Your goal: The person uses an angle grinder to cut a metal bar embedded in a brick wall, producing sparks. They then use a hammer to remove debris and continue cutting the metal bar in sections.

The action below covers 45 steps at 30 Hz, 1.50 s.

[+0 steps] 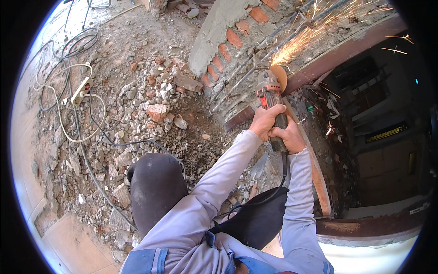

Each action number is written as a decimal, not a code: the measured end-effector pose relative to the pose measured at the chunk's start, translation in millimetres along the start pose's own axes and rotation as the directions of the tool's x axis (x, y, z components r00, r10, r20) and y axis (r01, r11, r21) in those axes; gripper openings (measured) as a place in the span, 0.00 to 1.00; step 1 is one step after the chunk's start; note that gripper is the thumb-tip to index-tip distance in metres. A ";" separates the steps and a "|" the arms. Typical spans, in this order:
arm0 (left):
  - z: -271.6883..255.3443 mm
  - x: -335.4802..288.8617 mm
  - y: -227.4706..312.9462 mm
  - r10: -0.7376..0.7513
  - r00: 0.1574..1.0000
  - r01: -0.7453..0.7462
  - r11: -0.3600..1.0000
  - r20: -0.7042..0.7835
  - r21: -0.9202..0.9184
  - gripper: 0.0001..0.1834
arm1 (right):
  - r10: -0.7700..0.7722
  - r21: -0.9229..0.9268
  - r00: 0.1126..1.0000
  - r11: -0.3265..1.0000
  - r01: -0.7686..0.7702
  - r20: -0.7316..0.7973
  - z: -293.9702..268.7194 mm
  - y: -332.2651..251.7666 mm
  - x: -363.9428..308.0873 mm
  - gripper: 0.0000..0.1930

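An angle grinder (271, 91) with a dark, red-marked body is in both my hands. My left hand (266, 120) is wrapped round its body. Behind it, my right hand (290, 135) closes round the rear of the handle. The brownish disc (279, 76) meets steel reinforcing bars (260, 60) along a broken concrete edge, though the exact contact point is hidden by the tool head. Orange sparks (296, 44) stream from it toward the upper right. A black cord (285, 166) hangs from the grinder's rear end and curves down past my right knee.
Broken concrete and brick rubble (157, 112) covers the ground at left. A white power strip (81, 92) lies there among looped cables (82, 45). Exposed bricks (234, 39) line the broken wall. A reddish-brown beam (351, 52) borders a dark opening at right, beside a wooden board (319, 187).
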<state>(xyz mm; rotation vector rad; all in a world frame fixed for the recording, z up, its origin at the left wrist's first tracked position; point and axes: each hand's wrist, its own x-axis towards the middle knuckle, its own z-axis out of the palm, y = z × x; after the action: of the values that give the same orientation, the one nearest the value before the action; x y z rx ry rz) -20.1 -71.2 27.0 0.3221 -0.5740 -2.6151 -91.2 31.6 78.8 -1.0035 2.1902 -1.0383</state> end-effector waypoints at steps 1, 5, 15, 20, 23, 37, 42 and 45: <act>0.5 -0.6 -0.1 0.002 1.000 -0.002 1.000 -0.002 -0.001 0.15 | -0.010 0.017 1.000 1.000 0.010 0.004 -0.4 0.4 -0.4 0.30; 1.3 -0.7 0.7 0.003 1.000 -0.003 1.000 -0.007 0.005 0.15 | -0.014 -0.018 1.000 1.000 0.014 -0.004 -0.4 3.5 1.7 0.31; -0.6 2.8 2.6 0.003 1.000 -0.003 1.000 0.009 0.026 0.16 | -0.031 0.002 0.999 1.000 0.031 -0.016 0.3 4.1 4.4 0.31; -1.2 3.8 2.2 0.008 1.000 -0.008 0.999 0.006 0.038 0.16 | -0.030 0.040 0.999 0.999 0.031 -0.015 2.1 2.4 3.6 0.30; -1.4 3.9 1.8 0.010 1.000 -0.010 0.999 0.008 0.033 0.16 | -0.064 0.021 0.998 0.998 0.064 -0.007 2.3 1.2 3.4 0.30; 0.4 2.3 3.8 0.003 1.000 -0.003 1.000 0.010 0.026 0.16 | -0.034 0.047 0.999 0.998 0.035 -0.010 2.0 1.8 4.0 0.30; 0.6 2.5 4.2 0.007 1.000 -0.007 0.999 0.002 0.034 0.16 | -0.040 0.030 0.999 0.999 0.041 -0.008 1.5 -0.4 3.7 0.29; 0.8 2.4 4.2 0.006 1.000 -0.007 1.000 0.016 0.025 0.15 | -0.036 0.022 0.999 0.999 0.036 -0.009 1.5 -1.6 3.0 0.29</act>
<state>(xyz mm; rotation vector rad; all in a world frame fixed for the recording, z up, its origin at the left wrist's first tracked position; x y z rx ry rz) -21.0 -75.5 29.3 0.3069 -0.6123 -2.6082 -91.3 27.8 78.8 -1.0339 2.1701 -1.0829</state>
